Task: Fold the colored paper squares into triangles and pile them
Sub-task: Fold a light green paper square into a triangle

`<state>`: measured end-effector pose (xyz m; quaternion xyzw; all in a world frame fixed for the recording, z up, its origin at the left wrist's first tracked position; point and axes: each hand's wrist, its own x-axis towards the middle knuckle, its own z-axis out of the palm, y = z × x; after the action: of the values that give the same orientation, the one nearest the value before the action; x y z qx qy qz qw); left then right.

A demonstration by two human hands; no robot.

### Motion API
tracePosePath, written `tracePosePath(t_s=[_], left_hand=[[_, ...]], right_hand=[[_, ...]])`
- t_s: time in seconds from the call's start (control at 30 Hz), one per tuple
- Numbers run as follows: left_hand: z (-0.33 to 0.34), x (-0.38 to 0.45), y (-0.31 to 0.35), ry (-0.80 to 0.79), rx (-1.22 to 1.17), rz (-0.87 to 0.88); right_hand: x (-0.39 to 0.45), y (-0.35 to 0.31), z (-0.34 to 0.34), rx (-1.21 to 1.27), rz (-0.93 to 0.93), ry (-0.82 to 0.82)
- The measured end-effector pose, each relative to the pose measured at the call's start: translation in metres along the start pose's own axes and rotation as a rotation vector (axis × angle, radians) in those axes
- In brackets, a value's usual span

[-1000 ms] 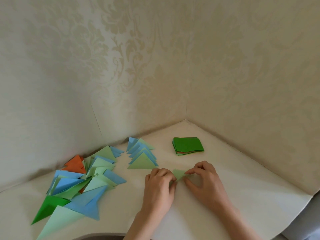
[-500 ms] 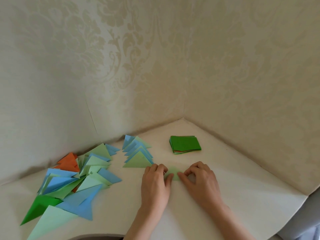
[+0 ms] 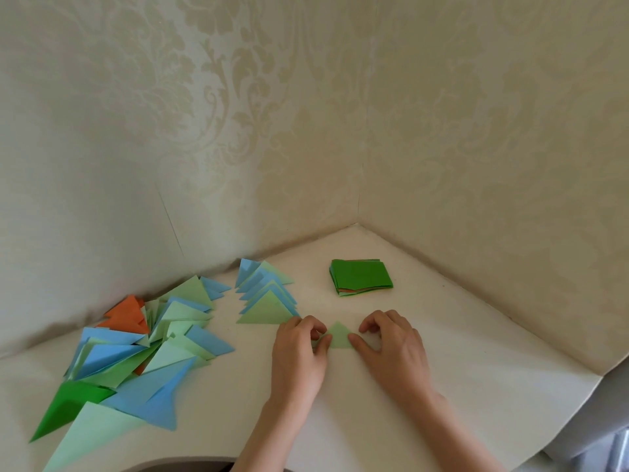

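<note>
Near the middle of the white table (image 3: 459, 386), just in front of both hands: a small light-green paper triangle (image 3: 339, 337), lying flat. Left hand (image 3: 299, 356) pressing its left corner with curled fingers and thumb, right hand (image 3: 391, 349) doing the same on the right corner, thumb laid along the bottom edge. So both pinned down on the paper, not lifting it. Looks like creasing the fold, judging by the pose.

Further back and right, a stack of unfolded squares (image 3: 360, 276), dark green on top with a bit of orange peeking at the edge. To the left, a neat row of small triangles (image 3: 267, 298) in blue and pale green, and further left a messy heap of bigger triangles (image 3: 136, 349), blue, green, orange.

Handling-wise: thin paper, basically weightless, probably slides on the smooth top and creases for good if squashed wrong. Best grabbed by a corner or along the folded edge, light pinch, then dropped onto the small row.
</note>
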<state>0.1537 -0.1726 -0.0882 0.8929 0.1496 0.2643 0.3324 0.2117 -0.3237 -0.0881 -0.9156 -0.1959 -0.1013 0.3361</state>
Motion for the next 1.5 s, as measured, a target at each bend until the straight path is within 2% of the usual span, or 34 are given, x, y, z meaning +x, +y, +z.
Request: tracePosePath(t_s=[0.33,0.57,0.67,0.83,0.97,1.1,1.23,1.4,1.5], left_hand=[[-0.01,0.0,-0.005,-0.027,-0.075,-0.051],[-0.005,-0.01,0.011,0.059,0.083,0.053],[0.002,-0.011,0.02,0.028,0.124,0.077],[0.006,-0.005,0.027,-0.085,0.116,-0.076],[0.008,-0.007,0.032,-0.093,0.096,-0.069],[0.003,-0.014,0.028,-0.043,0.066,0.006],[-0.02,-0.012,0.008,0.1,0.034,0.053],[-0.06,0.007,-0.037,0.192,0.044,0.034],[-0.068,0.016,-0.051,0.204,0.046,0.004]], right_hand=[[-0.001,0.001,-0.004,0.047,0.013,-0.028],[-0.002,-0.001,-0.006,0.035,0.017,-0.026],[-0.003,-0.001,-0.007,0.026,0.003,-0.025],[-0.003,-0.001,-0.006,-0.009,-0.011,-0.028],[-0.003,-0.001,-0.007,0.01,-0.018,-0.016],[-0.003,-0.001,-0.009,0.045,-0.018,0.006],[-0.002,0.002,-0.01,0.106,0.015,0.022],[0.01,-0.005,-0.01,0.011,0.033,-0.014],[0.033,-0.011,-0.005,-0.07,-0.017,0.049]])
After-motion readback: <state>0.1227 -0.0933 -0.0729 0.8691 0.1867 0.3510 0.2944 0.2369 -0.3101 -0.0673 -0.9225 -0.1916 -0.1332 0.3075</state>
